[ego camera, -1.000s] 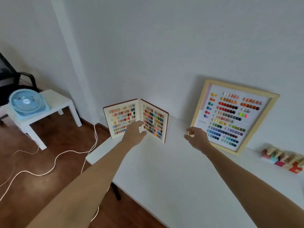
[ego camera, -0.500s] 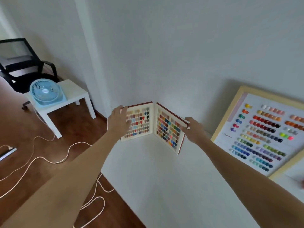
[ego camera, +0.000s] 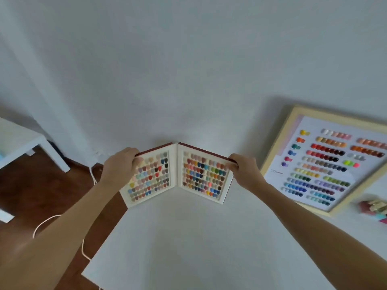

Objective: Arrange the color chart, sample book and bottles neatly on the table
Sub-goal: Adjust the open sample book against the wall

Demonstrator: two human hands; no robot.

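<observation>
The sample book stands open and upright at the table's far left corner, its two pages full of coloured nail swatches and its cover dark red. My left hand grips the outer edge of its left page. My right hand grips the outer edge of its right page. The wood-framed color chart leans against the wall to the right. Small bottles lie blurred at the right edge of the white table.
A white side table stands at the left on the brown wood floor. A white cable trails over the floor beside the table's left edge. The white wall rises directly behind the book and chart.
Both hands have come onto the book: the left moved from its middle to the left page's edge, the right left the chart's side and took the right page's edge. The view has swung left.
</observation>
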